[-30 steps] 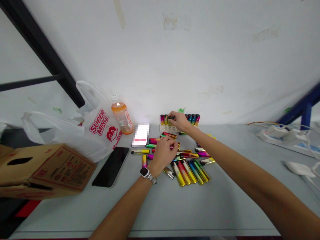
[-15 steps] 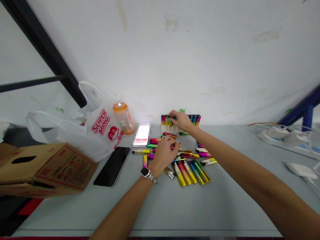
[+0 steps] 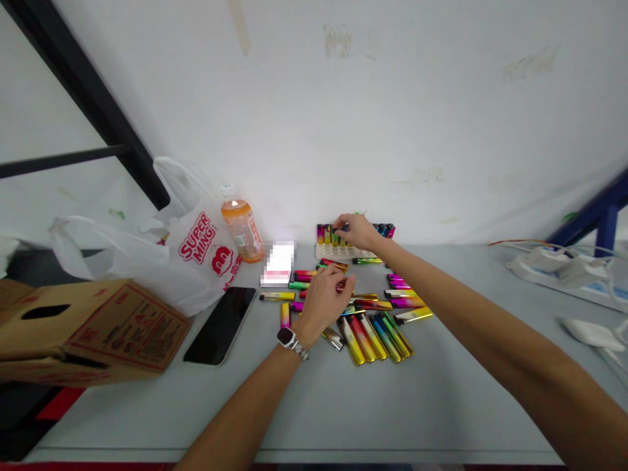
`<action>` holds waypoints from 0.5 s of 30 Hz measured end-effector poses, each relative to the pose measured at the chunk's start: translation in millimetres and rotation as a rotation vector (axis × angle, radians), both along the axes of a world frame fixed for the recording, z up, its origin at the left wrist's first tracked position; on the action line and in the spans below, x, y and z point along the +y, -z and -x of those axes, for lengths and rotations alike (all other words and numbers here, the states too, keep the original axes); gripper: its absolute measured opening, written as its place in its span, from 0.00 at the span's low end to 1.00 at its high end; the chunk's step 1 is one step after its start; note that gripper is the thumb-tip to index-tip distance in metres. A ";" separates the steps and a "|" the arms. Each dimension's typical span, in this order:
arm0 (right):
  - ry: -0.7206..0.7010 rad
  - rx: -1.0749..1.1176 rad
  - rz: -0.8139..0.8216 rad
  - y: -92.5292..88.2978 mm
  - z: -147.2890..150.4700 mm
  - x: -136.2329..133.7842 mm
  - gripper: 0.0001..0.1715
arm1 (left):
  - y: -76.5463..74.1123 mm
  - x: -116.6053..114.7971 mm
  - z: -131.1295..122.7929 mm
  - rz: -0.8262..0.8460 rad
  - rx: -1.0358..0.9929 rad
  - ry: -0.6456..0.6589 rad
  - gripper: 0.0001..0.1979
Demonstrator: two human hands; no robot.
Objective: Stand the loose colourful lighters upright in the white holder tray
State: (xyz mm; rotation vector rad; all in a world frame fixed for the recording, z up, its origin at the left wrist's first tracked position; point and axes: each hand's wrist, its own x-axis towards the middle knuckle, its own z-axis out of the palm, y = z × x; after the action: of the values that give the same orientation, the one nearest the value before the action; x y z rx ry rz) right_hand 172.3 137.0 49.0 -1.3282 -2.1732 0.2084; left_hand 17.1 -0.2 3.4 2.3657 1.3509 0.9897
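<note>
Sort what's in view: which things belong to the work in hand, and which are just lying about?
Seem to belong: lighters, loose and standing; white rack by right hand.

Apparently lying about: phone; bottle; plastic bag; cardboard box; power strip; charger; blurred white item.

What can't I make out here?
All in the head view:
Middle of the white rack: behind the right hand.
What lies under the left hand: its back hides it.
Some lighters: partly covered by the right forearm.
White rectangle: pixelated.
Power strip: cut off by right edge.

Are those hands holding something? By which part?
The right hand is at the top of a standing lighter, its grip unclear. The left hand: I can't tell.
</note>
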 end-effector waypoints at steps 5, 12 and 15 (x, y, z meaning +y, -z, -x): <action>0.131 -0.223 -0.123 -4.1 1.1 -18.7 0.14 | 1.2 0.1 0.1 0.009 -0.002 -0.011 0.19; 0.202 -0.391 -0.106 2.2 3.5 -37.5 0.23 | 3.1 0.1 -0.4 0.004 -0.011 0.007 0.19; 0.203 -0.373 -0.105 6.8 0.8 -48.5 0.28 | 3.5 0.1 0.0 0.002 -0.010 0.009 0.18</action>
State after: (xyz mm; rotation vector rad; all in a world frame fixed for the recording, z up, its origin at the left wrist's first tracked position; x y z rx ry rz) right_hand 171.5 88.5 42.2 -1.6155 -2.2859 -0.2485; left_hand 17.1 -0.1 -0.2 2.3605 1.3355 0.9958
